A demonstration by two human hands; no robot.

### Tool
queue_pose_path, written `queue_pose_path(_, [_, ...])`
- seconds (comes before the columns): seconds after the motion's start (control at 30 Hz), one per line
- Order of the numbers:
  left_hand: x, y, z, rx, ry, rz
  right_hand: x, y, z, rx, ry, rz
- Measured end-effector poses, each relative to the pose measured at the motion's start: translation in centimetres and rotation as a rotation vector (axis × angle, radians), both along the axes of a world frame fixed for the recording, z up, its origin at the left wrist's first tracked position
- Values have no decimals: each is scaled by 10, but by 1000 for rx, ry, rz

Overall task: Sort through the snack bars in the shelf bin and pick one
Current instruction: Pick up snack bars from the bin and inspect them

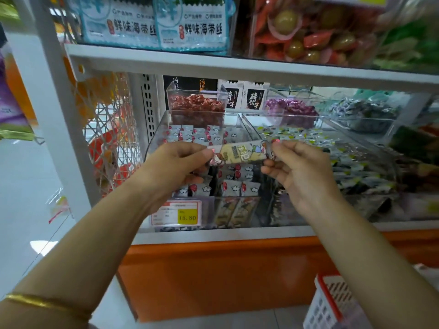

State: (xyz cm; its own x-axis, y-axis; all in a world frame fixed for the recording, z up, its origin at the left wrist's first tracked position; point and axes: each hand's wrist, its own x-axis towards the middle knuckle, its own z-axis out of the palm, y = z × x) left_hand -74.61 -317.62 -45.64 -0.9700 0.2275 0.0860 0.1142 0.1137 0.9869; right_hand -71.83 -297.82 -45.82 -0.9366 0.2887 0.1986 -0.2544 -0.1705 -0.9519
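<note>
A long snack bar in a pale wrapper with cartoon print is held level above the clear shelf bin. My left hand pinches its left end and my right hand pinches its right end. Beneath it the bin holds several small grey packets with red dots, and two more long bars stand against the bin's front wall.
A price tag reading 15.80 sticks to the bin front. Neighbouring clear bins hold green-white packets, red sweets and purple sweets. A white shelf edge runs above. A red-rimmed white basket sits low right.
</note>
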Motion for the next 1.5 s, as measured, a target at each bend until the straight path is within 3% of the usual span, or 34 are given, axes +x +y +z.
queue_pose_path(0.23, [-4,-1,-1,423,-198,-1,1,6,-6,-195,-117,153])
queue_pose_path(0.47, [-9,-2,-6,233,-26,208,-8,-2,-9,-450,-210,291])
queue_pose_path(0.63, [-5,2,-2,421,-146,139,-10,-5,-11,-646,-237,376])
queue_pose_path(0.67, [-5,1,-1,450,-161,132,-10,-5,-12,-600,-214,353])
queue_pose_path(0.8, [-6,-1,-1,377,-71,102,-8,-4,-15,-77,-34,92])
queue_pose_path(0.9, [-4,0,0,342,-41,36,-4,-9,-16,51,61,38])
queue_pose_path(1.03, [-2,5,-2,297,-46,-21,-2,-13,-15,374,187,-93])
queue_pose_path(1.2, [-2,5,-3,250,-16,12,0,-13,-12,403,207,-78])
queue_pose_path(1.37, [3,6,0,130,41,-92,-1,-8,-13,613,224,-93])
queue_pose_path(1.5, [7,7,1,-5,108,-71,-2,-6,-12,548,188,-93])
